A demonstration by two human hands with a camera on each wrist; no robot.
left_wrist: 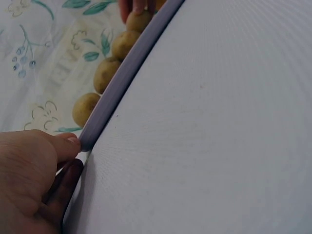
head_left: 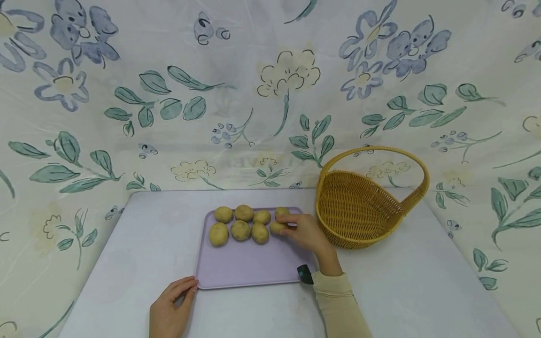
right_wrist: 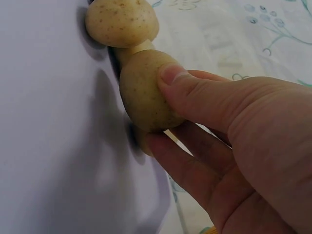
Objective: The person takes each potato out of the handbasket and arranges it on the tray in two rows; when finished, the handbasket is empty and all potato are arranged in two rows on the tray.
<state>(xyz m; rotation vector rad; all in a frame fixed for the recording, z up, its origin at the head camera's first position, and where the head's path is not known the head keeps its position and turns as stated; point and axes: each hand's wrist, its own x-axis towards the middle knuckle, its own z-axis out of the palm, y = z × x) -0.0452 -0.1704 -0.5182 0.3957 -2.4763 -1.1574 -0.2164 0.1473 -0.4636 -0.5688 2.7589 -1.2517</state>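
Observation:
Several potatoes (head_left: 240, 230) stand in two rows on the back half of a lilac tray (head_left: 249, 267). At the right end of the front row, my right hand (head_left: 306, 232) grips a potato (right_wrist: 146, 95) between thumb and fingers. Another potato (right_wrist: 122, 22) sits just beside the held one in the right wrist view. My left hand (head_left: 171, 307) is at the tray's near left corner, its thumb and fingertips pinching the rim (left_wrist: 105, 109). Part of that hand's fingers lies in shadow in the left wrist view.
A wicker basket (head_left: 355, 211) with a tall handle stands right of the tray, close to my right forearm. The white table (head_left: 148, 234) backs onto a flower-printed cloth (head_left: 253, 94). A small black object (head_left: 305, 274) shows at my right cuff, over the tray's near right corner.

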